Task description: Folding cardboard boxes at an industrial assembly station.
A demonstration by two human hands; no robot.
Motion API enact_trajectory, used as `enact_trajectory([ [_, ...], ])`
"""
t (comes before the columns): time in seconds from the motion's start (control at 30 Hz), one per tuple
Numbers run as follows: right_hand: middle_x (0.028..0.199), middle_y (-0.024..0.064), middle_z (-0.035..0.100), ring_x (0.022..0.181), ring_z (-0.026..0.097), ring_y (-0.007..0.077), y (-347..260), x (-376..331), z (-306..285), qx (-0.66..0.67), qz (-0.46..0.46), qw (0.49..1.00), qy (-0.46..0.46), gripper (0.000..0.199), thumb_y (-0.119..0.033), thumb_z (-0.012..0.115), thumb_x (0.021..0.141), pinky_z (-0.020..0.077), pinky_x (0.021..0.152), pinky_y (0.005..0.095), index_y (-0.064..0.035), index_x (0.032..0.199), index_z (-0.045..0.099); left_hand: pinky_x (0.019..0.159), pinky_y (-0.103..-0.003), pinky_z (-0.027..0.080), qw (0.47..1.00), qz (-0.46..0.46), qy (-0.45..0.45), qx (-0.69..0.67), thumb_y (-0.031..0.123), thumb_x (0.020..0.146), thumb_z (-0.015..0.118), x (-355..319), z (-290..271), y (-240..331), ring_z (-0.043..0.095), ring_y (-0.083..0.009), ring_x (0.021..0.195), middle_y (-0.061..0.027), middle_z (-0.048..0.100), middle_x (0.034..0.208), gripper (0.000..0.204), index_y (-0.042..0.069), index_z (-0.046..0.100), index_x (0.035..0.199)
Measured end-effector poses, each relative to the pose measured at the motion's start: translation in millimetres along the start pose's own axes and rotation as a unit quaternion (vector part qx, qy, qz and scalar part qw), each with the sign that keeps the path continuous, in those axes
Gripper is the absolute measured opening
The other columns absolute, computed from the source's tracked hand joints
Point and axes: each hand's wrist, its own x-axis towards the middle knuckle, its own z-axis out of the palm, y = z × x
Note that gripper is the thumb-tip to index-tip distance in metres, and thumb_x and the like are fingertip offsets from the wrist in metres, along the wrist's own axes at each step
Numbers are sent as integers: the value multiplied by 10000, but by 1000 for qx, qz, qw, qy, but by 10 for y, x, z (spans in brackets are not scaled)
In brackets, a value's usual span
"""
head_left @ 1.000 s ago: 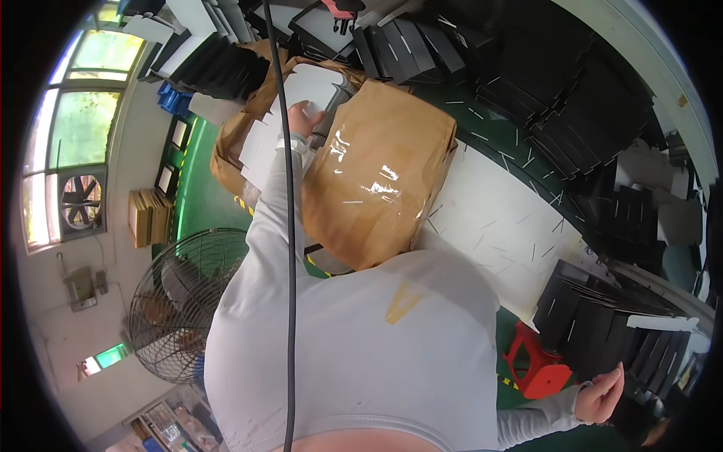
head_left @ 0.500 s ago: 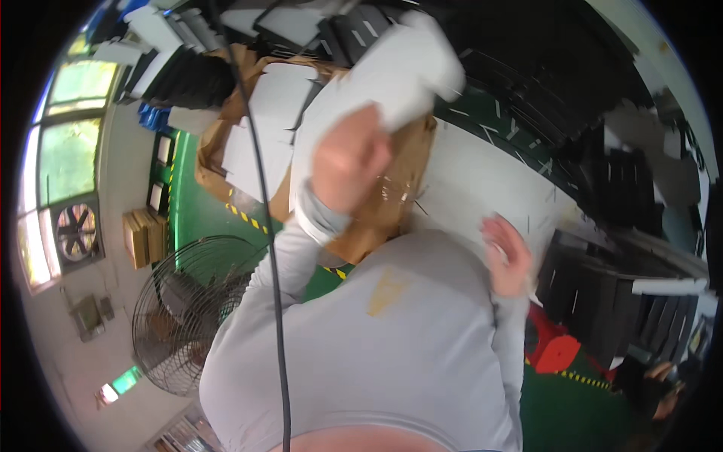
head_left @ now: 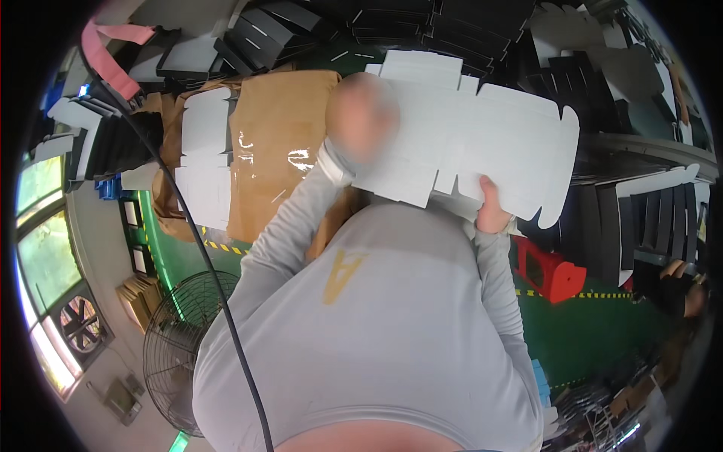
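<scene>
A flat, die-cut white box blank with flaps and slots is held level in front of my body. My left hand is blurred at its left end, where the fingers appear closed on the edge. On the near edge, toward the right, my right hand grips the blank with the thumb on top and the other fingers hidden underneath. Left of my left hand stands a big brown paper-lined carton, with more white blanks lying in it.
Stacks of black boxes fill the far side, and more black panels stand at the right. A red stool is on the green floor. At the left are a wire-caged fan and a dark cable hanging across my view.
The white blank has come from the left to in front of me and now lies flat. My right hand, open and empty before, has taken hold of its near edge. My view has turned right.
</scene>
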Motion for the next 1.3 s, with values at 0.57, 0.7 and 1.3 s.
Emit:
enact_trajectory([
  [0.57, 1196, 207, 389, 1067, 444, 359, 757, 207, -56, -328, -184, 881, -288, 819, -132, 621, 615, 395, 896, 367, -42, 1333, 237, 883, -624, 229, 955, -40, -220, 197, 457, 685, 637, -657, 1187, -171, 163, -505, 1208, -233, 187, 1359, 782, 140, 301, 1315],
  [0.7, 1249, 220, 359, 1109, 419, 369, 855, 253, -98, -350, -168, 872, -299, 855, -108, 591, 594, 388, 913, 371, -49, 1351, 198, 906, -539, 265, 973, -140, -145, 116, 366, 638, 701, -628, 1155, -201, 269, -437, 1150, -236, 279, 1270, 812, 86, 315, 1295],
  [1.3, 1222, 145, 470, 1156, 399, 280, 953, 375, -345, -218, -175, 907, -315, 614, -101, 546, 610, 319, 972, 360, -42, 1217, 470, 815, -437, 396, 922, -379, -80, -15, 203, 640, 694, -695, 1157, -302, 485, -362, 965, -186, 459, 1061, 608, 66, 415, 1162],
])
